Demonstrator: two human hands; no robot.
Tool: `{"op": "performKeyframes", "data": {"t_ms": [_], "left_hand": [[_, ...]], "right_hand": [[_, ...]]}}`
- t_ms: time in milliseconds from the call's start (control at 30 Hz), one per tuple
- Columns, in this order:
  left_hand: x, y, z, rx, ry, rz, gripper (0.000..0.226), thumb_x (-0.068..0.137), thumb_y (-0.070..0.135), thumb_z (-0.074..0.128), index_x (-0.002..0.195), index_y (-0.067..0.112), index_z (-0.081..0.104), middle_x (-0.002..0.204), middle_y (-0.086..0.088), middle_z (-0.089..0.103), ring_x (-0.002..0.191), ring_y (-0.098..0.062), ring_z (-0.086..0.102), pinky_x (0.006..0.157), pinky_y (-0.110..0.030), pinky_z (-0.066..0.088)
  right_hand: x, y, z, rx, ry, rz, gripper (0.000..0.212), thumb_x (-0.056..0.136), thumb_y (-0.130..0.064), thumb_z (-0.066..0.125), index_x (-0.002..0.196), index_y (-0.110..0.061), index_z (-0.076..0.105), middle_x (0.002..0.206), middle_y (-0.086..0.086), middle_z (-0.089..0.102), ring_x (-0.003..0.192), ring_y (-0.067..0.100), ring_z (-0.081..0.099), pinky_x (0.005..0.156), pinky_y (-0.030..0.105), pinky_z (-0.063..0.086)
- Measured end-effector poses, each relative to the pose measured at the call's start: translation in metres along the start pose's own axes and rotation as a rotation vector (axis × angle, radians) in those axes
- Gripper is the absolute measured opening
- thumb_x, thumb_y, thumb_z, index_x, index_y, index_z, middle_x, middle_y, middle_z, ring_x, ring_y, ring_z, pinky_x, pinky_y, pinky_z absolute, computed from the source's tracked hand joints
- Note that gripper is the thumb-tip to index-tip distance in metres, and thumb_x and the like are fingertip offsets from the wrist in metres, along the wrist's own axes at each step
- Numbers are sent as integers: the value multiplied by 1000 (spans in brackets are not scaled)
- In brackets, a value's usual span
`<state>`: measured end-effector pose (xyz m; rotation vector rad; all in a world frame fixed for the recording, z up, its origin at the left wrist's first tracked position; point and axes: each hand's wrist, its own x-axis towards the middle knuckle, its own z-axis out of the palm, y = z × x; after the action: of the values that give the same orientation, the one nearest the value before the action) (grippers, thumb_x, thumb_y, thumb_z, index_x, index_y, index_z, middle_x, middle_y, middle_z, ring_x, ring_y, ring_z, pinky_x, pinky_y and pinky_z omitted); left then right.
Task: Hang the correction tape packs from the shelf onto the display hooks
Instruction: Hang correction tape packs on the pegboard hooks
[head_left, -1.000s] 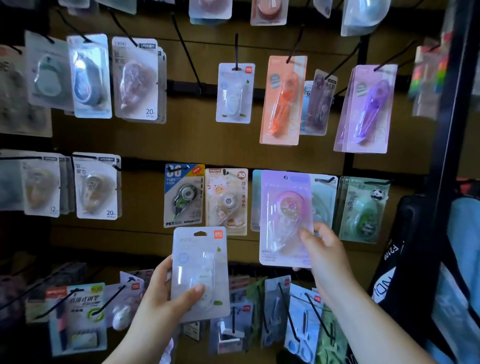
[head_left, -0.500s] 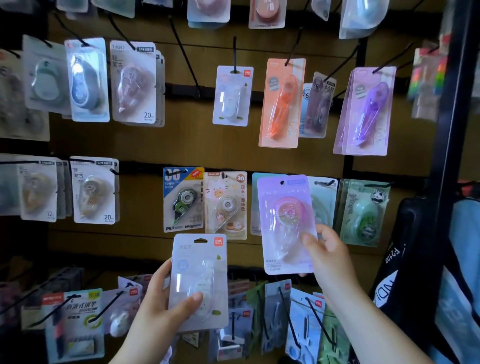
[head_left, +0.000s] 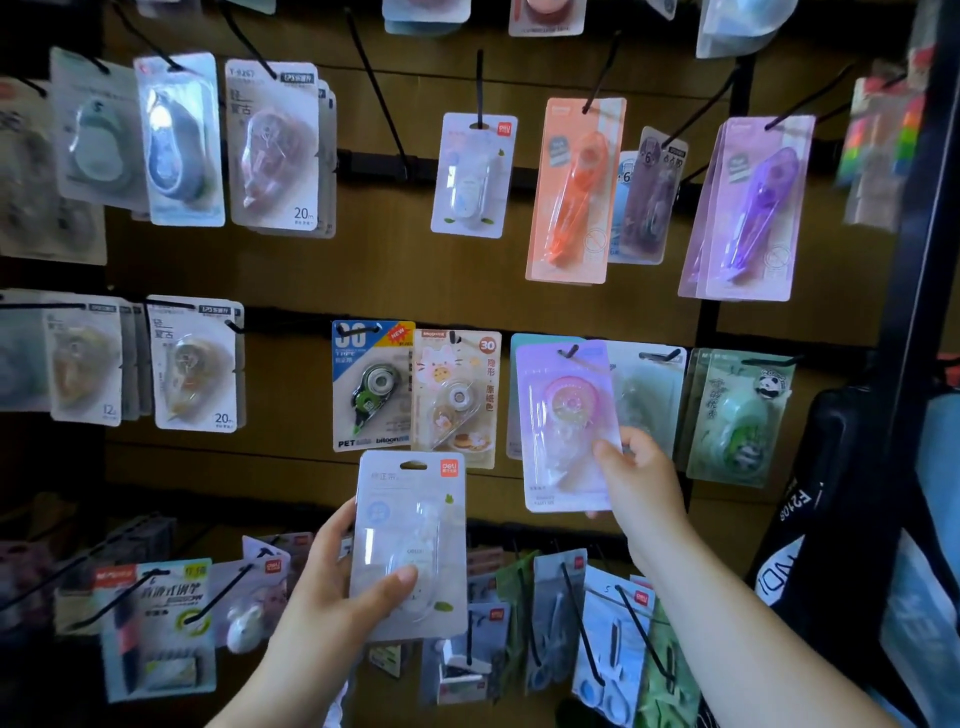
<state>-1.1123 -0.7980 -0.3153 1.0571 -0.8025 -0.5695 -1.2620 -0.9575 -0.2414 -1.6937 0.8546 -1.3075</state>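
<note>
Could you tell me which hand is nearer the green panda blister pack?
Right. The right hand is just left of the green panda blister pack; the left hand is farther, lower left.

A brown wooden display board (head_left: 415, 270) fills the frame, studded with black hooks (head_left: 480, 83). In the upper row hang a white pack (head_left: 472, 174) at centre, an orange pack (head_left: 574, 192) and a purple pack (head_left: 748, 208) to the right, and a grey-blue pack (head_left: 179, 140) at upper left. The middle row carries a blue-headed pack (head_left: 371, 384), a cat-printed pack (head_left: 457, 397), a pink pack (head_left: 563, 423) with a hook tip at its top edge, and a green panda pack (head_left: 737, 415). Scissors packs (head_left: 618, 644) hang along the bottom.
</note>
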Motion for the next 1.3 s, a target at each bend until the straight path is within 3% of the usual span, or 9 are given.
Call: {"op": "performKeyframes", "data": {"t_ms": [233, 400, 567, 767, 933, 1033, 1167, 1233, 1300], "left_hand": [[-1, 8, -2, 27, -48, 18, 93, 40, 31, 88, 121, 34, 41, 104, 4, 57, 91, -21, 62, 54, -28, 59], [-1, 16, -10, 35, -35, 49, 110, -8, 56, 80, 95, 43, 46, 103, 2, 62, 90, -21, 64, 49, -23, 56], [-1, 28, -5, -2, -27, 70, 96, 19, 32, 92, 105, 37, 49, 96, 2, 64, 79, -18, 66, 44, -22, 54], [-1, 55, 17, 32, -50, 153, 56, 74, 0, 66, 92, 49, 46, 104, 5, 64, 92, -21, 67, 65, -33, 59], [10, 89, 38, 101, -92, 220, 48, 78, 4, 63, 88, 49, 50, 89, 8, 72, 86, -19, 71, 67, -32, 59], [23, 108, 47, 123, -104, 239, 38, 79, 10, 63, 96, 41, 47, 94, 9, 66, 85, -16, 70, 64, -27, 60], [45, 134, 59, 270, -13, 326, 52, 76, 16, 69, 110, 36, 36, 82, 4, 67, 50, -4, 65, 44, -17, 53], [60, 152, 63, 349, 43, 420, 54, 75, 21, 70, 116, 36, 38, 82, 3, 67, 49, -2, 64, 43, -14, 51], [79, 170, 66, 396, 63, 492, 63, 76, 26, 69, 130, 33, 36, 83, 5, 66, 56, -7, 67, 45, -14, 52]], "right_hand": [[42, 10, 21, -124, 73, -19, 12, 95, -14, 40, 92, -6, 49, 89, 14, 53, 66, 26, 50, 34, 17, 40], [39, 14, 31, -72, 72, 43, 24, 93, -15, 42, 111, 0, 49, 82, 7, 54, 73, 28, 55, 55, 24, 44], [-10, 23, 34, -145, 159, -53, 35, 89, -13, 54, 122, -2, 48, 124, 13, 52, 118, 28, 44, 101, 34, 34], [-48, -35, 36, 127, -269, -66, 10, 93, -22, 47, 100, -22, 54, 84, -17, 56, 78, -6, 52, 66, 7, 40], [-25, -89, 30, 75, -341, -161, 24, 93, -19, 47, 71, -23, 57, 68, -9, 57, 58, 3, 50, 42, 7, 39], [-7, -111, 27, 56, -301, -219, 26, 92, -18, 48, 68, -21, 56, 64, -4, 56, 55, 8, 51, 44, 14, 42], [24, -145, 26, 124, -225, -311, 26, 93, -16, 48, 67, -21, 53, 68, 1, 56, 60, 15, 53, 45, 17, 46], [39, -164, 27, 119, -197, -351, 25, 93, -19, 47, 69, -23, 53, 79, 1, 59, 73, 19, 57, 58, 25, 51], [52, -185, 29, 117, -141, -393, 18, 94, -20, 46, 77, -23, 51, 84, -1, 59, 74, 15, 57, 49, 20, 48]]}}
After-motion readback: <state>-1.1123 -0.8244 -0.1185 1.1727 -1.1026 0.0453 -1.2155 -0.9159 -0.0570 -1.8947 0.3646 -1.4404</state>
